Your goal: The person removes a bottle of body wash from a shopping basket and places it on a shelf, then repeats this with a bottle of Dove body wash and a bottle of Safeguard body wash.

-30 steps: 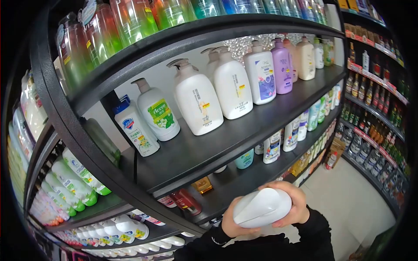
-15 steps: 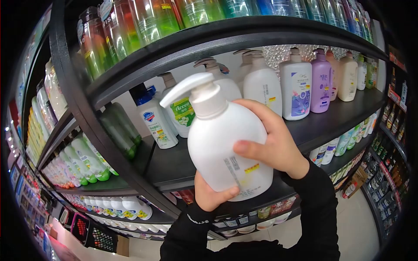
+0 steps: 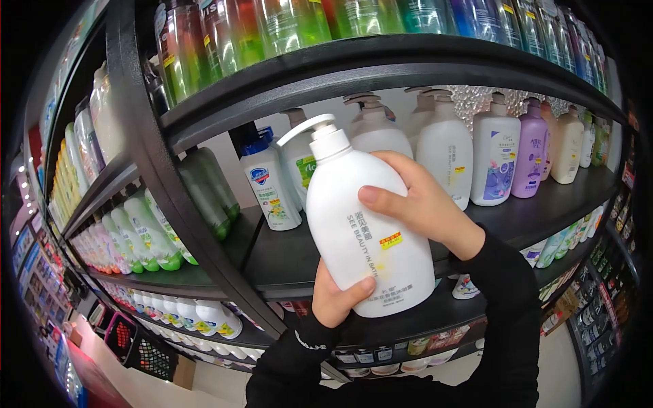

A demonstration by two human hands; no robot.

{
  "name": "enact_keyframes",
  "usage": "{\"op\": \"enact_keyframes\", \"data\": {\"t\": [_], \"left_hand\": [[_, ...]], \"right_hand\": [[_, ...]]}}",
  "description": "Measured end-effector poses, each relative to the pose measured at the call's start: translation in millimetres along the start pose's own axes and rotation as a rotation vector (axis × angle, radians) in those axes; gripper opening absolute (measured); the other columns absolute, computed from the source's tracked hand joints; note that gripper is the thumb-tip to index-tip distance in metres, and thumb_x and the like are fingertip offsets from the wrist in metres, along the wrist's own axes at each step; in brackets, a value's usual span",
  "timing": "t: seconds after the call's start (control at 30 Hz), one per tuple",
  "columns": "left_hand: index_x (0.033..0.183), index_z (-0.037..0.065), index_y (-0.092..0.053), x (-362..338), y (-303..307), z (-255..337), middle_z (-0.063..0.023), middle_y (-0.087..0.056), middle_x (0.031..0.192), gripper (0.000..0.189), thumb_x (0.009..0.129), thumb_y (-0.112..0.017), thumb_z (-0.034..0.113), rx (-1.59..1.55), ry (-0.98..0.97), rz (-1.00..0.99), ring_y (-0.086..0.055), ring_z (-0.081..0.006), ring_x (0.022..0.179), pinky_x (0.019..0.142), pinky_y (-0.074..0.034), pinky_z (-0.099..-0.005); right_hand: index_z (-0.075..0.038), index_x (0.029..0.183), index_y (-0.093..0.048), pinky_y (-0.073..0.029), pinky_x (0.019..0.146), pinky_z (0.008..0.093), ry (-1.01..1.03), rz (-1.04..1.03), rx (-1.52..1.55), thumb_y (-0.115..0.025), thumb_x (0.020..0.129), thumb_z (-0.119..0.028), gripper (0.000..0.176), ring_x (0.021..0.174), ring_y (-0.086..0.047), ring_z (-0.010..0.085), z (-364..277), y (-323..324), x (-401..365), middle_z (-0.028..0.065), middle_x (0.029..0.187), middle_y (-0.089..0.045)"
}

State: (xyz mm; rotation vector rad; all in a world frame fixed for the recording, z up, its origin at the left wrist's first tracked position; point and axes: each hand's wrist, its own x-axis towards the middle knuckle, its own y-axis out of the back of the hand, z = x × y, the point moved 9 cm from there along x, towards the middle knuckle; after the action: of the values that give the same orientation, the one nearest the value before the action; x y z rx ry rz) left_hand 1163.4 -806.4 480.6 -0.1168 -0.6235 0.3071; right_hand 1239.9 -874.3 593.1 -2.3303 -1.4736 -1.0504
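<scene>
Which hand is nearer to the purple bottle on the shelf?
Right. In the picture, the right hand is left of and lower than the purple bottle, on the white bottle; the left hand is farther left and even lower.

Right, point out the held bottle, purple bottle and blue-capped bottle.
Held bottle [image 3: 366, 232]: head view, middle of body.
Purple bottle [image 3: 530, 158]: head view, front of body.
Blue-capped bottle [image 3: 271, 189]: head view, labelled front.

one left hand [image 3: 338, 294], one right hand [image 3: 428, 207], one white pump bottle [image 3: 340, 228] between them. on the shelf [image 3: 282, 262]: one blue-capped bottle [image 3: 270, 185], one green-labelled bottle [image 3: 301, 165] towards the left edge; one purple-labelled bottle [image 3: 495, 160], one purple bottle [image 3: 529, 156], one cream bottle [image 3: 567, 151] towards the right edge.
</scene>
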Motion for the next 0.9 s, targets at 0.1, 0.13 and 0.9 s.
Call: {"op": "enact_keyframes", "data": {"t": [0.1,0.13,0.9], "left_hand": [[0.120,-0.002,-0.034,7,-2,1,-0.0119,-0.050,0.111,0.058,0.073,-0.065,0.014,-0.004,0.057,-0.025,-0.050,-0.0184,0.101,0.087,-0.039,-0.0310],[0.120,-0.002,-0.034,10,-1,1,-0.0119,-0.050,0.111,0.058,0.073,-0.065,0.014,-0.003,0.059,-0.019,-0.050,-0.0184,0.101,0.087,-0.039,-0.0310],[0.119,-0.003,-0.036,69,0,-22,-0.0125,-0.051,0.110,0.065,0.067,-0.072,0.009,-0.029,0.145,-0.150,-0.050,-0.0193,0.103,0.087,-0.041,-0.0318]], "right_hand": [[0.005,0.104,-0.049,-0.046,0.072,0.0269,0.007,0.036,0.060,-0.064,0.076,-0.034,0.050,0.085,-0.056,0.0154,10,7,6,0.0126,0.094,-0.057],[0.005,0.104,-0.049,-0.046,0.071,0.0265,-0.015,0.029,0.077,-0.064,0.077,-0.034,0.050,0.083,-0.057,0.0151,13,8,8,0.0123,0.093,-0.057],[0.004,0.121,-0.039,-0.041,0.083,0.0267,0.111,0.100,0.059,-0.060,0.079,-0.027,0.056,0.097,-0.050,0.0144,55,55,19,0.0112,0.107,-0.052]]}}
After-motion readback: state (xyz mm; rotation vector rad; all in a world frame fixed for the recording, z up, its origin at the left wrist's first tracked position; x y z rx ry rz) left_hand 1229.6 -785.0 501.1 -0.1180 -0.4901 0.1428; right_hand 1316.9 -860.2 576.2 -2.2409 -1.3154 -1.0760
